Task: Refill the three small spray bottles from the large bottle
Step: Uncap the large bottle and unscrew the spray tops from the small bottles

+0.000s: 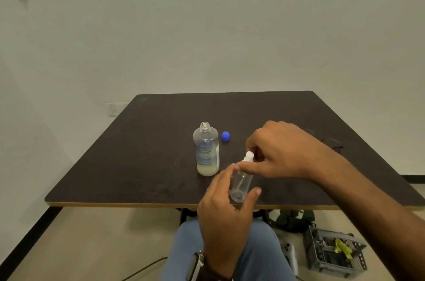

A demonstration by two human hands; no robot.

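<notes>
Left hand (226, 202) is wrapping its grip round the small spray bottle (240, 185) just over the bench (138, 154) edge, right hand (276, 149) pinching the white sprayer top (249, 156). Looks empty, light, slick plastic, so I'd be holding the body firmly. Big bottle (206, 149) is standing uncapped nearby.

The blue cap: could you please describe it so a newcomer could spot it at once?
Start at the dark table. Near its middle stands the large bottle, uncapped. The blue cap lies just to its right, apart from it: the only blue item on the tabletop.
</notes>
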